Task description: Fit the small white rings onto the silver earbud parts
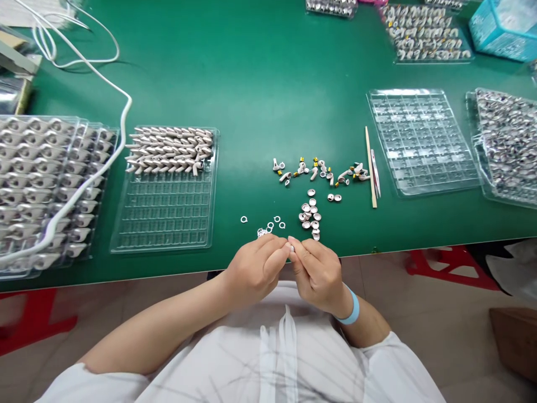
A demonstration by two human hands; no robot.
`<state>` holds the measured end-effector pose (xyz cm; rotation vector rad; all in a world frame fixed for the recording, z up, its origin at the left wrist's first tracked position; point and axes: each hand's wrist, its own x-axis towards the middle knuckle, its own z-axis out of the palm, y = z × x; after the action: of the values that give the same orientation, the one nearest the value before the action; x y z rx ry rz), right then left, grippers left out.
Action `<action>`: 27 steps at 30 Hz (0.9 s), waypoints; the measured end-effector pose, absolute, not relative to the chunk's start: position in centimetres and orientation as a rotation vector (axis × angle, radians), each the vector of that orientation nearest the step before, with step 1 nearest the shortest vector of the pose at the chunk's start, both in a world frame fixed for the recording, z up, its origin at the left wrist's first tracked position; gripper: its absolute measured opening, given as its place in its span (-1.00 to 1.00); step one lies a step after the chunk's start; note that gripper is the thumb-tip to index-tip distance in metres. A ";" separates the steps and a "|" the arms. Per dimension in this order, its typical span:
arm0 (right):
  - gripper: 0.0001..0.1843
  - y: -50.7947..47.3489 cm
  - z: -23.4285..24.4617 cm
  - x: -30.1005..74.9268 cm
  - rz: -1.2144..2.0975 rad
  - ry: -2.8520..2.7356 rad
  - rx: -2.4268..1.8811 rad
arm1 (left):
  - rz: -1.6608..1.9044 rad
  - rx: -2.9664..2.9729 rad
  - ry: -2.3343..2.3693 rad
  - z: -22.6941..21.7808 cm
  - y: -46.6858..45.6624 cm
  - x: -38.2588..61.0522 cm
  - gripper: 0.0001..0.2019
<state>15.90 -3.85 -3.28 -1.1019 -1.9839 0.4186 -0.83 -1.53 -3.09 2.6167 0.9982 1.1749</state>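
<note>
At the table's near edge, my left hand (260, 264) and my right hand (318, 272) meet fingertip to fingertip. Both are closed in a pinch on one small whitish part (292, 248), mostly hidden by the fingers. Just beyond the left fingers lie several thin white rings (270, 225). Several small round silvery caps (306, 207) are clustered beyond my right hand. Farther out, a loose row of white earbud pieces (322, 166) with yellow bits stretches across the green table (251, 73).
A wooden stick (370, 168) and tweezers (375, 173) lie right of the earbud pieces. A partly filled clear tray (163, 215) and stacked full trays (37, 184) stand left, crossed by a white cable (125, 120). Clear tray (423, 140), filled tray (507, 145) and blue basket (499, 33) stand right.
</note>
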 end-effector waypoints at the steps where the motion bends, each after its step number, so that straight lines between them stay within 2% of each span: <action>1: -0.59 -3.8 -3.3 15.9 0.420 -1.990 -1.103 | 1.163 2.628 0.989 -3.1 -1.5 -0.9 -0.76; 19: -0.59 -3.5 -3.8 15.8 0.444 -2.008 -1.106 | 1.109 2.621 0.955 -3.6 -1.1 -1.2 -0.71; 27: -0.63 -3.1 -4.1 15.9 0.590 -1.968 -1.169 | 1.110 2.445 1.054 -3.3 -0.5 -0.9 -0.84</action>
<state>15.86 -3.07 -4.06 -1.1690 -1.9680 0.5899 -0.94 -0.52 -3.32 2.4451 1.0544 1.1105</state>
